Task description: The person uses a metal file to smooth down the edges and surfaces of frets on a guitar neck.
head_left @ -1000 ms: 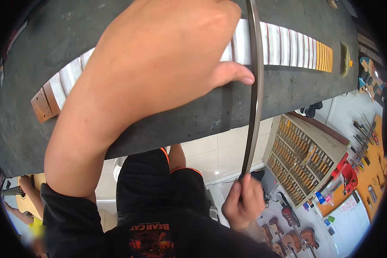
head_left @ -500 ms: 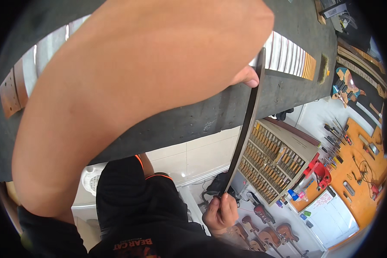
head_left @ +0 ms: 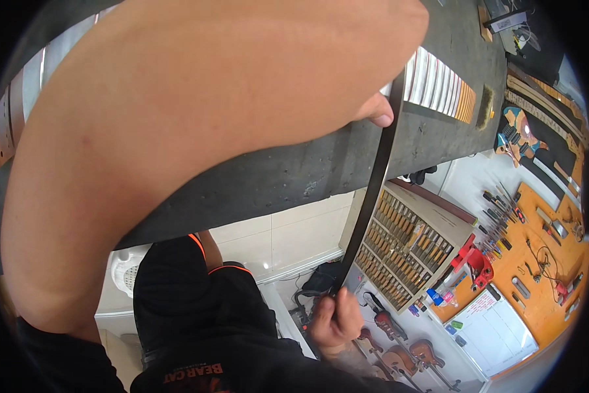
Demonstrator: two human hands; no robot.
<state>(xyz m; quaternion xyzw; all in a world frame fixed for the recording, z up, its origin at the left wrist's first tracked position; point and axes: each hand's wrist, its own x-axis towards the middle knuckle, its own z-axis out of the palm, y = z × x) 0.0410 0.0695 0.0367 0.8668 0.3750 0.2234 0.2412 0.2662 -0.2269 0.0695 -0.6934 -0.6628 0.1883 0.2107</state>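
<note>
My right hand [head_left: 337, 319] is closed in a pinch on the near end of a long, flat, dark file-like bar [head_left: 362, 219]. The bar runs up and away over the bench edge to my left hand [head_left: 378, 110], whose thumb presses against its far part. My left forearm hides the other fingers. Beside the bar's far end lies a long piece covered in white and silvery strips [head_left: 432, 75], with orange-brown bands at its right end. Its middle is behind my arm; a brown end with small holes [head_left: 5, 128] shows at far left.
The dark bench top [head_left: 288, 173] spans the upper view, with a brush [head_left: 485, 107] at its right. Beyond stand a rack of small drawers [head_left: 406, 245], an orange tool board [head_left: 537, 262], a whiteboard [head_left: 494, 331] and hanging guitars [head_left: 399, 360]. A white stool [head_left: 125, 272] stands below the bench.
The view has shifted slightly, so the bench and room sit a little further left. The bar has turned a little, showing more of its dark face. Both hands keep their hold.
</note>
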